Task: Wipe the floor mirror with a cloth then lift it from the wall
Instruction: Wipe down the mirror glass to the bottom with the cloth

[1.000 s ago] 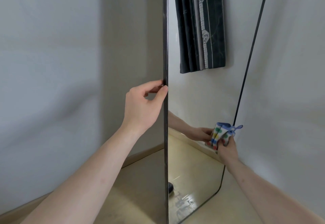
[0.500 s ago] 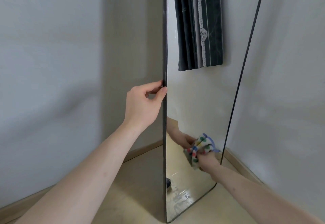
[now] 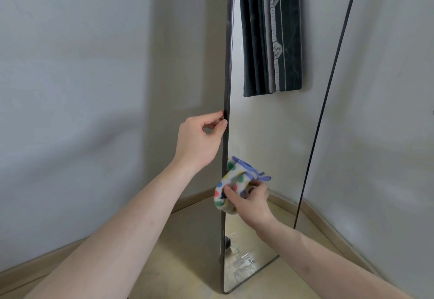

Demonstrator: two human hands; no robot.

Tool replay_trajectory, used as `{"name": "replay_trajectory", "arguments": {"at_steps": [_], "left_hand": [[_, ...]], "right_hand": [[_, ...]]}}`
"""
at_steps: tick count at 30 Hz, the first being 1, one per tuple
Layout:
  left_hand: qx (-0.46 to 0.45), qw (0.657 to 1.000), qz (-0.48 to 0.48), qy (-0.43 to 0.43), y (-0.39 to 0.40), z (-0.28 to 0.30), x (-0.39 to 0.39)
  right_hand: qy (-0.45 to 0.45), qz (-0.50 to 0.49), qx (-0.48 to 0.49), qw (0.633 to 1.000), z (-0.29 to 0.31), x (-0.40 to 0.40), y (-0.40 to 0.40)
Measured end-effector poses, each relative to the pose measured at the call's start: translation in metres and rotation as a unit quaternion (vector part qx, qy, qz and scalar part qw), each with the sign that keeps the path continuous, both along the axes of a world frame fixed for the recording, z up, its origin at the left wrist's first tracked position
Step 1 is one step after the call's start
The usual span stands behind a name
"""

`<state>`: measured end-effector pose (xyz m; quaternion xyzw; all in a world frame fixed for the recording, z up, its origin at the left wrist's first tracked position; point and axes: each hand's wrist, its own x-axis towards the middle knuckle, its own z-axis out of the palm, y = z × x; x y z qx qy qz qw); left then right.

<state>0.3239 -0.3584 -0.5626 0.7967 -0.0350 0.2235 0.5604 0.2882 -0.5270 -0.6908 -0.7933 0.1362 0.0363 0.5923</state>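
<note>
— Where's the mirror [image 3: 270,134]?

— Standing on the floor [image 3: 187,263] in the corner, seen nearly edge-on. Its near dark frame edge runs straight up in front of me; the far edge slants up along the right wall [image 3: 387,110]. The bottom corner sits on the floor close to me.

— What's your left hand [image 3: 199,139] doing?

— It pinches that near edge about halfway up. The thumb lies on the glass side, the fingertips curl round to the back, so I can't see how far they reach.

— And the right hand [image 3: 249,202]?

— It grips the cloth [image 3: 231,181], a bunched white one with coloured dots and a blue trim. Fingers and thumb are curled round it, and it's pressed against the glass low down, right by the near edge, just under my left wrist.

— Anything in the glass?

— A dark curtain [image 3: 272,35] reflected up high, pale wall below it, and some streaks and a small dark thing I can't make out near the bottom.
</note>
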Motion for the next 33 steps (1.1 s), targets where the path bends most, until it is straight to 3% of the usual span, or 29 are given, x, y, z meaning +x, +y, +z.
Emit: {"name": "replay_trajectory", "arguments": {"at_steps": [8,12,18,27,33], "left_hand": [[-0.009,1.0,-0.002,0.002,0.001,0.0,0.001],[-0.01,1.0,-0.004,0.004,0.004,-0.001,0.001],[-0.008,1.0,-0.009,0.016,0.003,0.0,-0.002],[-0.005,0.999,-0.023,0.023,0.003,0.003,-0.008],[-0.008,0.999,-0.023,0.031,0.003,0.001,-0.008]], "right_hand": [[-0.235,-0.028,-0.161,0.958,0.003,0.006,0.024],[-0.244,-0.023,-0.192,0.95,-0.027,-0.004,0.024],[-0.17,0.021,-0.239,0.956,-0.066,-0.022,0.01],[-0.277,-0.043,-0.168,0.945,-0.006,0.002,0.02],[-0.263,-0.003,-0.228,0.938,-0.032,-0.009,0.016]]}}
